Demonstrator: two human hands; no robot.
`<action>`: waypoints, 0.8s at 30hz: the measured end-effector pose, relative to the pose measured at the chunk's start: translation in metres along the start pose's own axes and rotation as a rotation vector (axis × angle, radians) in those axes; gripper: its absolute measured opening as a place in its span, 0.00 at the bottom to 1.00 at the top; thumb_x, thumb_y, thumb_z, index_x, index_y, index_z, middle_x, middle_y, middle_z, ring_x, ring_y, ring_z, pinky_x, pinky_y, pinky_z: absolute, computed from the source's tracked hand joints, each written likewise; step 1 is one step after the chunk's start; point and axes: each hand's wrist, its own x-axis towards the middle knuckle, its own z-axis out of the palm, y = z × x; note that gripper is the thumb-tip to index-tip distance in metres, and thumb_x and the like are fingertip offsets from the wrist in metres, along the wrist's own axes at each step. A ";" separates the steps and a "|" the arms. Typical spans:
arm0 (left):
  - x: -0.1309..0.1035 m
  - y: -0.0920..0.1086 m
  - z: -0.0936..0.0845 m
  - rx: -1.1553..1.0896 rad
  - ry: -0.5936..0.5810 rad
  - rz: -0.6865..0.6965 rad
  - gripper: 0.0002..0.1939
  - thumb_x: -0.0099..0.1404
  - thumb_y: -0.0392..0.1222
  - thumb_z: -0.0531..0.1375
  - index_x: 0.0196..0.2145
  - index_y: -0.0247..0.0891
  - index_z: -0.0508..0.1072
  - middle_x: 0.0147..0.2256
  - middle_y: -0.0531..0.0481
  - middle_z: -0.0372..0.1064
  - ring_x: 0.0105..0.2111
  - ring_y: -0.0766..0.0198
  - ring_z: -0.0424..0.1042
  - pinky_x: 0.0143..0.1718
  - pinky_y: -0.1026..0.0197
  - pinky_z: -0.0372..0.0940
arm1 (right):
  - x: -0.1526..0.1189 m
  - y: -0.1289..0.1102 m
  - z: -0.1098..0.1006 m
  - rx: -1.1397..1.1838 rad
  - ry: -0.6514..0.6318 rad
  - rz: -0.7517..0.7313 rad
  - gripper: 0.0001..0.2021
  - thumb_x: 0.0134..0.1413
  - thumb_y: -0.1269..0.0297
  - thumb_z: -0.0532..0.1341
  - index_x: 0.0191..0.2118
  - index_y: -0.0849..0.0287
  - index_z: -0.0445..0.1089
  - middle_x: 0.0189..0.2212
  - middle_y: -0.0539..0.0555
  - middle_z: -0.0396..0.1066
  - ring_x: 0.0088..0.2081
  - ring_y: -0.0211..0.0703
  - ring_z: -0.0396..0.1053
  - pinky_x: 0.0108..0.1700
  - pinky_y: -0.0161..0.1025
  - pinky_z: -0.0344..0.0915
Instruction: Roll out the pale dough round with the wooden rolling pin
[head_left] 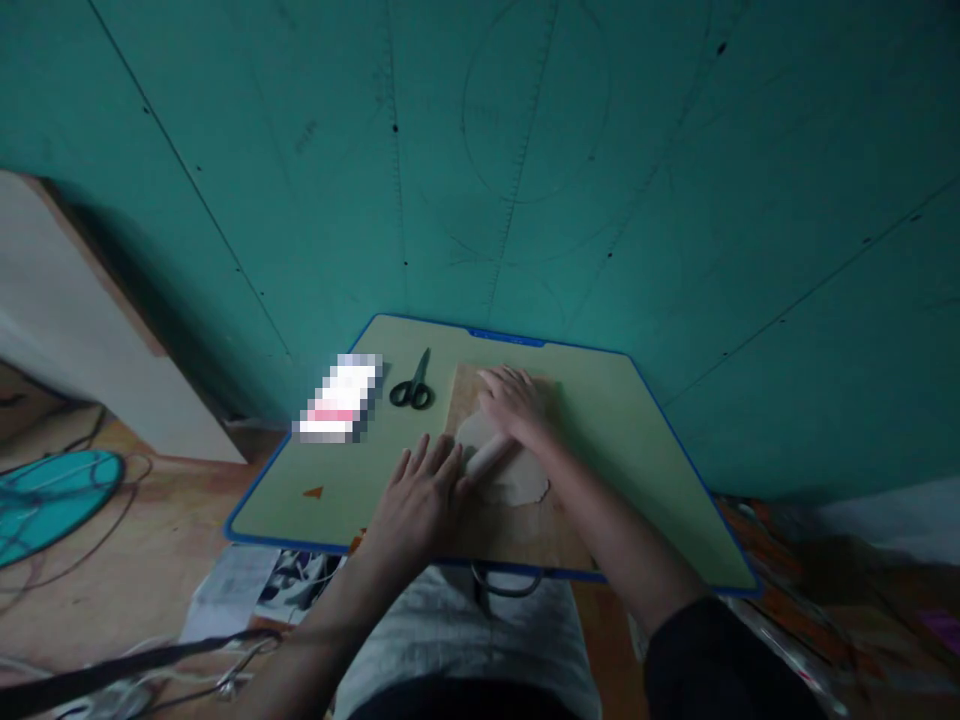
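Observation:
A pale rolling pin lies slantwise across a thin, flattened sheet of dough. Under the dough is a wooden board. My left hand is on the near left end of the pin, fingers extended over it and the thumb side against it. On the pin's far right end rests my right hand, its fingers bent forward over the board's far part. Both hands cover the pin's ends, so only its middle shows. The dough's edge is uneven, and part of it is hidden by my right hand and forearm.
The board sits on a small pale-green folding table with a blue rim. Black-handled scissors and a lit, pixelated phone-like screen lie to the left, near an orange triangular scrap. A green wall stands behind; cables cross the floor.

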 end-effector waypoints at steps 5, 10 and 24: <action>0.011 -0.017 -0.004 -0.039 -0.023 -0.094 0.22 0.74 0.47 0.46 0.59 0.38 0.67 0.62 0.36 0.62 0.65 0.42 0.56 0.60 0.37 0.59 | 0.023 -0.016 0.002 -0.033 0.028 -0.033 0.17 0.65 0.65 0.49 0.52 0.58 0.70 0.55 0.59 0.70 0.59 0.50 0.62 0.63 0.51 0.49; 0.008 -0.021 -0.001 -0.070 0.054 -0.047 0.20 0.74 0.46 0.46 0.55 0.39 0.69 0.57 0.38 0.66 0.63 0.43 0.59 0.58 0.38 0.62 | 0.024 -0.020 -0.001 -0.036 0.053 -0.042 0.15 0.65 0.65 0.49 0.48 0.58 0.71 0.51 0.60 0.72 0.55 0.50 0.65 0.59 0.49 0.54; -0.009 -0.005 0.027 -0.308 0.219 0.072 0.15 0.67 0.37 0.54 0.50 0.36 0.71 0.57 0.38 0.68 0.61 0.48 0.64 0.59 0.45 0.65 | -0.091 0.088 0.022 0.488 0.481 0.031 0.19 0.61 0.60 0.51 0.54 0.58 0.69 0.54 0.62 0.71 0.57 0.51 0.67 0.60 0.53 0.62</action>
